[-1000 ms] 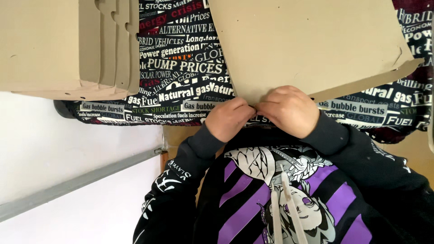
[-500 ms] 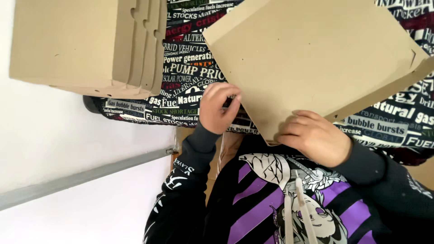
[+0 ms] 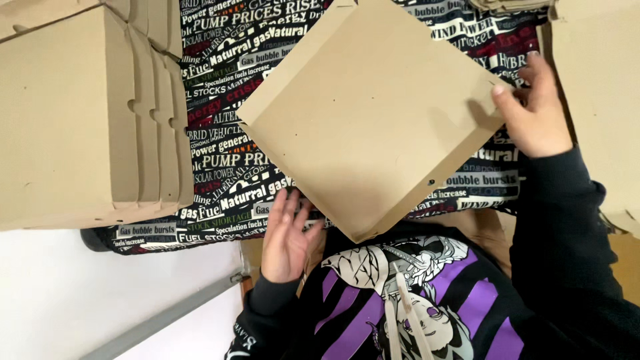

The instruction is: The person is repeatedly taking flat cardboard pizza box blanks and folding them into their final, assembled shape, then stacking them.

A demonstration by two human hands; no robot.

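Right hand (image 3: 533, 110) pinches the far right corner of our flat cardboard box (image 3: 373, 117), fingers clamped on its edge. Left hand (image 3: 287, 237) is spread open below the near edge, touching or just off it, we cannot tell. Box hangs tilted over the printed cloth (image 3: 227, 167). One-corner hold: we judge it could swing, slip or crease. Box stack (image 3: 87, 113) sits left.

Both hands (image 3: 533, 110) tilt a flat cardboard box (image 3: 373, 113).
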